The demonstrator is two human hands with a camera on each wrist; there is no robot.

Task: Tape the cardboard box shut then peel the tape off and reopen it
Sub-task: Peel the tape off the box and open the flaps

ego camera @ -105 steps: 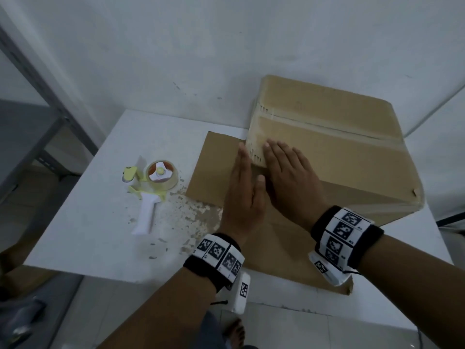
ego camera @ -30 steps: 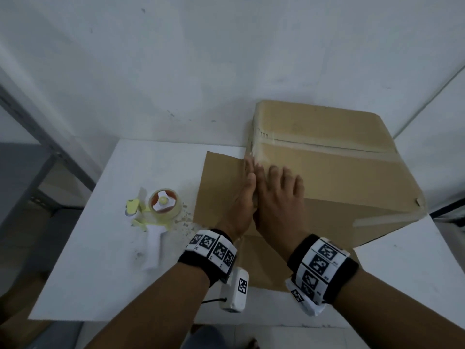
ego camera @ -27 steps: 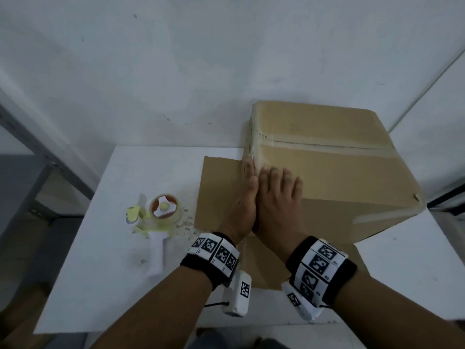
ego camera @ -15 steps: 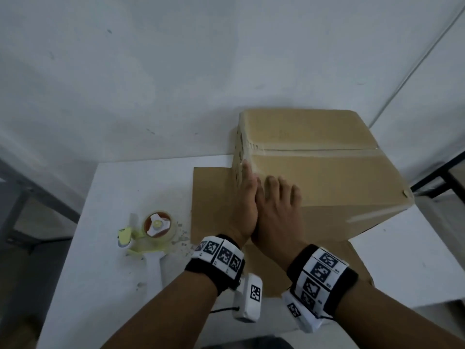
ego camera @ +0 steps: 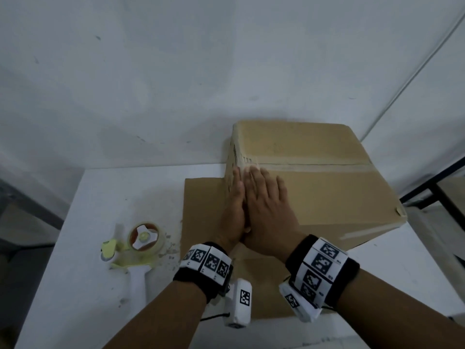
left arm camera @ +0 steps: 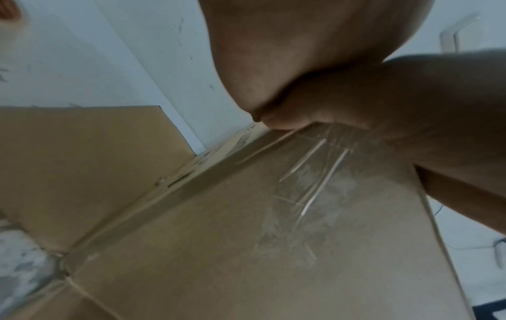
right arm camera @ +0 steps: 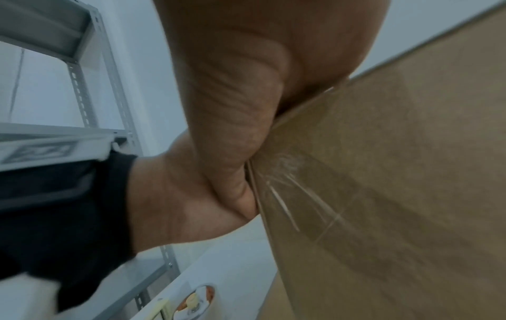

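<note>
A closed brown cardboard box (ego camera: 314, 182) sits at the back right of a white table (ego camera: 75, 248), on a flat cardboard sheet (ego camera: 201, 197) and against a white wall. A strip of clear tape (ego camera: 314, 167) runs along the top seam and folds, wrinkled, down the left side. Dark printing on that left side is too small to read. The left hand (ego camera: 232, 212) lies flat with straight fingers against the box's left side. The right hand (ego camera: 269, 212) rests flat on top, fingers straight, fingertips at the tape's end. Both wrists wear bands with black-and-white square marker patterns. A white-handled tape dispenser (ego camera: 137, 255) lies on the table, left of the sheet.
</note>
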